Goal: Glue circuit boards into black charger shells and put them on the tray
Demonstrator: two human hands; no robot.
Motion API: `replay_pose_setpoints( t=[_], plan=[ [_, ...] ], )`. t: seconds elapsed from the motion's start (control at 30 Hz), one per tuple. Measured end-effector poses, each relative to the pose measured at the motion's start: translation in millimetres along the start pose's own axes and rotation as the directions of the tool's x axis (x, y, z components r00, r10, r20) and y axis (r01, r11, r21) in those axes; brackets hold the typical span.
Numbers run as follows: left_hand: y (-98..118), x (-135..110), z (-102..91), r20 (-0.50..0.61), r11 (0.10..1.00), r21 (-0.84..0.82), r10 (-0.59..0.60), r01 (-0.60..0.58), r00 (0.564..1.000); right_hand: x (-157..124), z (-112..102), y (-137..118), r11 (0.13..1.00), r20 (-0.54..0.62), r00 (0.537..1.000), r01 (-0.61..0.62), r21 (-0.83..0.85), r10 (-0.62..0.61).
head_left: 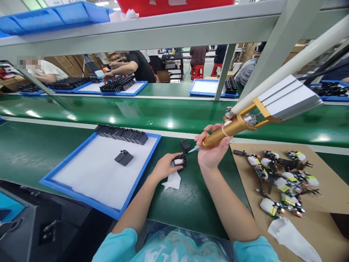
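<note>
Head cam: L hand [164, 166] pinches casing [183, 159], R hand [212, 153] cups gold tool [234, 127].

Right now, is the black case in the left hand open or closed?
Open: the white part inside the black case held by the left hand is visible.

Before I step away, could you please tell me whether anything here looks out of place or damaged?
Only mildly: one black casing sits apart from the row of casings at the far edge of the blue tray, and circuit boards lie jumbled on the cardboard. No spill or damage is evident.
</note>
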State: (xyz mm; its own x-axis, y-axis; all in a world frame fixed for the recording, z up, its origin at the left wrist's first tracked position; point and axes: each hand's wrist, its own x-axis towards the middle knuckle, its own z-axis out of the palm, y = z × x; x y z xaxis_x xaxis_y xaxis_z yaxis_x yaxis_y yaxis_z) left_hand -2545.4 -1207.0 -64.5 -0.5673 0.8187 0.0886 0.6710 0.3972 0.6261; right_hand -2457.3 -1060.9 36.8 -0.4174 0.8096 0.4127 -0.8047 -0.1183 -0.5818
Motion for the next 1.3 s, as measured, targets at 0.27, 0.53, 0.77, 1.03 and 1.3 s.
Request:
replay_pose_setpoints(
  t=[0.27, 0.53, 0.77, 1.03, 1.3],
  plan=[
    [21, -2, -0.2, -0.131, 0.971, -0.222, -0.116, 0.085, 0.985, -5, 3, -2, 1.0, 0.043, 0.999, -0.021, 0.023, 0.02],
    [35, -9, -3.8, -0.365, 0.981, -0.193, -0.04, -0.034, 0.93, -8, 5, -3, 0.999, 0.054, 0.998, -0.043, 0.014, 0.042],
    [38, -12, -8.5, -0.377, 0.97, -0.237, -0.047, -0.048, 0.925, -6, 5, -4, 1.0, 0.045, 0.999, -0.018, 0.002, 0.018],
    [40, -11, -8.7, -0.359, 0.96, -0.278, -0.077, -0.028, 0.93, -7, 8, -6, 1.0, 0.043, 0.999, -0.027, -0.005, 0.027],
    [44, -9, 1.8, -0.306, 0.954, -0.3, -0.102, 0.006, 0.947, -12, 13, -9, 0.999, 0.052, 0.997, -0.052, -0.012, 0.053]
  ],
)
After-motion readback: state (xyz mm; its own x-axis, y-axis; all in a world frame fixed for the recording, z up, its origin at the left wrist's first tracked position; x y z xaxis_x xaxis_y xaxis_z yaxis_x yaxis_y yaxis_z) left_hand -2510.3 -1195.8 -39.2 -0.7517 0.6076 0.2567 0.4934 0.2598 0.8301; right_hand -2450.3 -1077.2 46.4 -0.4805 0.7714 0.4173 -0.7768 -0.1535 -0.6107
